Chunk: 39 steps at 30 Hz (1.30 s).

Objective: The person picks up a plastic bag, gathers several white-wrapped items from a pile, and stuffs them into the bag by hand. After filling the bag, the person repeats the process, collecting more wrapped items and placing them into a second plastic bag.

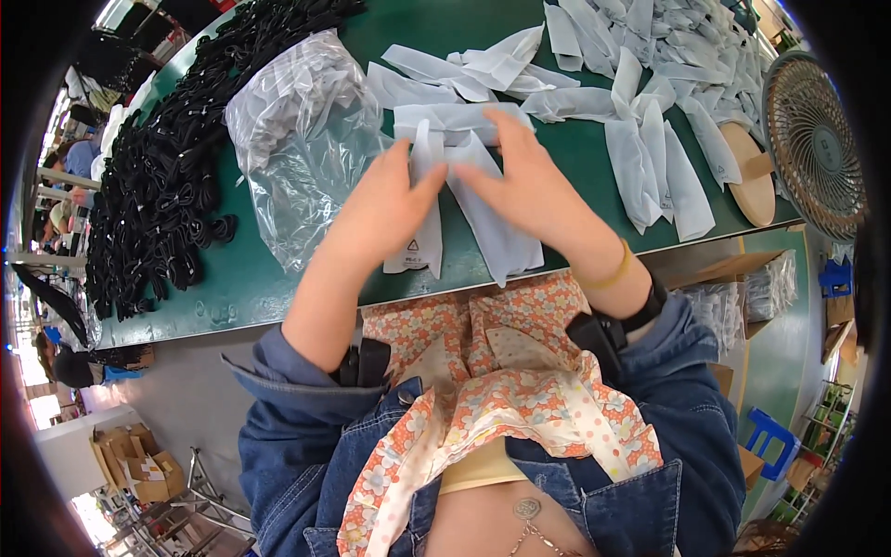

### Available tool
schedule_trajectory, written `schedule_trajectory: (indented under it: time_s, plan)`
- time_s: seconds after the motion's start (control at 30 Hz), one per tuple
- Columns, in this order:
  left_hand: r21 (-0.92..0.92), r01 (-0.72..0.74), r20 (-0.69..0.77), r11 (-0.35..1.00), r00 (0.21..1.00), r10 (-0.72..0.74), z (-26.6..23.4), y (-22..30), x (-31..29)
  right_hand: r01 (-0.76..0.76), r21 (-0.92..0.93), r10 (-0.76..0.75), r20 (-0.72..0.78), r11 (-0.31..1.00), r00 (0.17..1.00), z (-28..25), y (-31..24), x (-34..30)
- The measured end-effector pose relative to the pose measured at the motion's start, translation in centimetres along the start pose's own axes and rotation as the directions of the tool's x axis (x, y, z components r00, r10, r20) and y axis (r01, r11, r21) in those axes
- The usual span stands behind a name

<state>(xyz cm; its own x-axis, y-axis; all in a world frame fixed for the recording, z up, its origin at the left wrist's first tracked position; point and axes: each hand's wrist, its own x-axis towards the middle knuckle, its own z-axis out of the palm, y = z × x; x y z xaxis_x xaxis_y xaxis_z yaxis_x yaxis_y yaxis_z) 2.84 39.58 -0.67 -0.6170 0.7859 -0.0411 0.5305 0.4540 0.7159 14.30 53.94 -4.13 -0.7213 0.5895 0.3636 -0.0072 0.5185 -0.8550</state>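
My left hand (385, 200) is over the near table edge, its thumb and index finger apart, beside an upright frosted white pouch (425, 209). My right hand (524, 181) has its thumb and fingers spread above a second slanting pouch (492, 218). Another pouch (445, 118) lies crosswise beyond them, near the fingertips of both hands. I see nothing held in either hand; whether the fingers press on the pouches cannot be made out. To the left sits a large clear plastic bag (306, 139) with whitish pouches in it.
On the left of the green table (269, 297) is a heap of black bundled cords (158, 195). More white pouches (650, 56) pile up at the far right. A round fan (817, 144) and a wooden paddle-shaped piece (747, 176) stand at the right edge.
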Motion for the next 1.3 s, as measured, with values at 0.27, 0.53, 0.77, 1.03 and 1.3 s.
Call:
schedule_trajectory:
  time_s: [0.27,0.53,0.77,1.03,1.3]
  plan:
    - [0.134,0.117,0.045,0.984,0.991,-0.124,0.5,1.3,-2.8,-0.227,-0.342,0.353,0.371,0.912,0.859,-1.4,-2.9,-1.9]
    - [-0.248,0.076,-0.078,0.966,0.992,-0.098,3.2,0.6,-3.7,-0.290,-0.193,0.330,0.221,0.937,0.918,0.1,-2.6,-1.5]
    - [-0.161,-0.247,-0.165,0.955,0.961,0.221,3.4,-0.1,-4.6,-0.529,0.229,0.446,0.332,0.817,0.831,0.4,-2.6,-1.9]
    - [0.100,-0.356,-0.165,0.929,0.915,0.368,3.8,-0.9,-4.8,0.524,-0.528,-0.520,0.171,0.669,0.837,-0.7,0.3,3.5]
    - [0.106,-0.336,-0.210,0.936,0.912,0.352,3.7,-1.4,-4.7,0.330,-0.643,-0.104,0.363,0.691,0.926,-2.3,0.3,1.2]
